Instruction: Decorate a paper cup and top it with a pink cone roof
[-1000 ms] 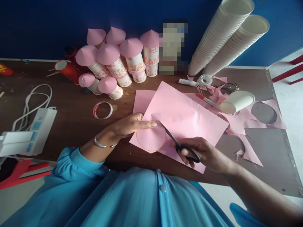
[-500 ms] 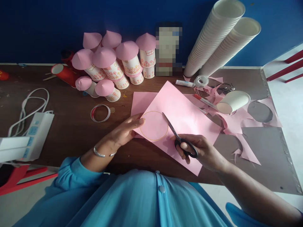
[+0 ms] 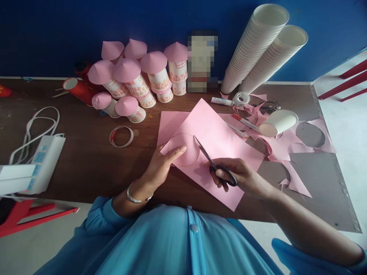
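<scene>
A pink paper sheet [image 3: 220, 141] lies slanted on the brown table [image 3: 86, 152], with a pencilled circle [image 3: 185, 149] near its lower left corner. My left hand [image 3: 162, 164] grips that corner, thumb on top at the circle's edge. My right hand [image 3: 239, 177] is closed in the handles of black scissors [image 3: 213, 164]. Their blades point up-left and touch the circle's right side.
Several paper cups with pink cone lids [image 3: 134, 82] stand at the back. Two long stacks of white cups [image 3: 258, 46] lean against the blue wall. A lone cup [image 3: 278, 123], pens, glue, tape rolls [image 3: 122, 136] and pink scraps lie right; a power strip [image 3: 43, 160] sits left.
The sheet has turned and shifted, so the circle moved up and left. My left hand swung from reaching in sideways to gripping from below. The scissors followed up-left with the circle.
</scene>
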`<action>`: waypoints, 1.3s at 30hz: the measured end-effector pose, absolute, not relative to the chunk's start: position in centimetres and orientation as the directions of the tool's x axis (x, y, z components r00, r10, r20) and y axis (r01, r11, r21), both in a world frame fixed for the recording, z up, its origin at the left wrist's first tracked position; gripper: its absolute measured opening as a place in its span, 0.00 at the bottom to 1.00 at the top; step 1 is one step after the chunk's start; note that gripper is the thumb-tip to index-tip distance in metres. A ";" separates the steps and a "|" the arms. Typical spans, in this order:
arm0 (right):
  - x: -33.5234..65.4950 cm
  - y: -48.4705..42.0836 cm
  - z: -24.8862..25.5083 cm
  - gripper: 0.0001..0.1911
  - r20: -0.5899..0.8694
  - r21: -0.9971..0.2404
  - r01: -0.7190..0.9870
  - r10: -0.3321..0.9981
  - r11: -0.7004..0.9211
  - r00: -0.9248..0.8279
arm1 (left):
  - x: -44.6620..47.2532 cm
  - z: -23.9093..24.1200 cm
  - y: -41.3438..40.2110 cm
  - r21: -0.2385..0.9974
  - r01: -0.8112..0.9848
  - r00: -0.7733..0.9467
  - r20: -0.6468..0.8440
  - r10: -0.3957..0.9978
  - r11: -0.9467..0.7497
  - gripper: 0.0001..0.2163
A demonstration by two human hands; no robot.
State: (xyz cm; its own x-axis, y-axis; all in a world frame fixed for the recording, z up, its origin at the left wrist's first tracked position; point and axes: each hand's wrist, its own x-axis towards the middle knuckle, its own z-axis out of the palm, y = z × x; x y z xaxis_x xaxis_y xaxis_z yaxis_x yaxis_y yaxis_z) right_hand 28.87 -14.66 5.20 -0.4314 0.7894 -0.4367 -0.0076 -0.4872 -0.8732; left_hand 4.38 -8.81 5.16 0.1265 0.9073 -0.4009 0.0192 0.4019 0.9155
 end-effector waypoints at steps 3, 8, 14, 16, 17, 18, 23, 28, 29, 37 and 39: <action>29.7 -13.7 5.2 0.27 -0.405 -0.891 0.014 0.781 -0.454 -0.476 | 4.4 5.7 -8.3 0.921 0.034 0.162 -0.388 0.907 0.388 0.13; 29.7 -12.2 5.9 0.27 -0.384 -0.910 0.065 0.775 -0.409 -0.502 | 4.9 5.2 -8.5 0.891 -0.087 0.160 -0.429 0.889 0.446 0.17; 28.9 -11.6 6.0 0.28 -0.369 -0.921 0.075 0.792 -0.383 -0.487 | 5.2 5.3 -8.4 0.843 -0.198 0.225 -0.458 0.860 0.501 0.18; 28.8 -11.6 5.9 0.27 -0.360 -0.925 0.071 0.801 -0.373 -0.477 | 5.0 5.4 -8.3 0.847 -0.212 0.253 -0.435 0.864 0.488 0.17; 28.7 -11.7 5.8 0.26 -0.359 -0.926 0.073 0.804 -0.370 -0.474 | 5.0 5.4 -8.3 0.850 -0.215 0.257 -0.425 0.868 0.481 0.16; 28.7 -11.7 5.8 0.26 -0.360 -0.926 0.076 0.805 -0.369 -0.472 | 4.9 5.3 -8.3 0.854 -0.217 0.253 -0.419 0.872 0.473 0.15; 28.9 -11.8 5.9 0.29 -0.377 -0.921 0.096 0.803 -0.377 -0.462 | 4.9 5.3 -8.2 0.879 -0.188 0.213 -0.398 0.892 0.437 0.15; 29.0 -11.9 5.9 0.28 -0.369 -0.924 0.092 0.805 -0.370 -0.464 | 4.8 5.7 -8.1 0.923 -0.072 0.179 -0.362 0.915 0.379 0.15; 29.0 -12.0 5.9 0.28 -0.361 -0.927 0.085 0.809 -0.366 -0.464 | 4.8 5.8 -8.1 0.926 -0.063 0.180 -0.357 0.917 0.372 0.15; 28.9 -12.2 5.9 0.26 -0.343 -0.935 0.087 0.816 -0.344 -0.465 | 4.2 5.6 -8.1 0.936 0.015 0.197 -0.349 0.916 0.353 0.12; 28.9 -12.3 6.0 0.26 -0.345 -0.935 0.091 0.816 -0.344 -0.463 | 4.1 5.3 -8.2 0.940 0.017 0.192 -0.337 0.922 0.340 0.13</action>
State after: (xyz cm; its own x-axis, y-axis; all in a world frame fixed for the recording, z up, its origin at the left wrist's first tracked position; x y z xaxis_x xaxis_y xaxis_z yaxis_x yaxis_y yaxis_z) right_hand 28.89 -12.26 6.00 -0.4634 0.8161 -0.3454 0.0913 -0.3437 -0.9346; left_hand 4.08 -8.20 5.28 0.1923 0.9216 -0.3371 0.0167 0.3404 0.9401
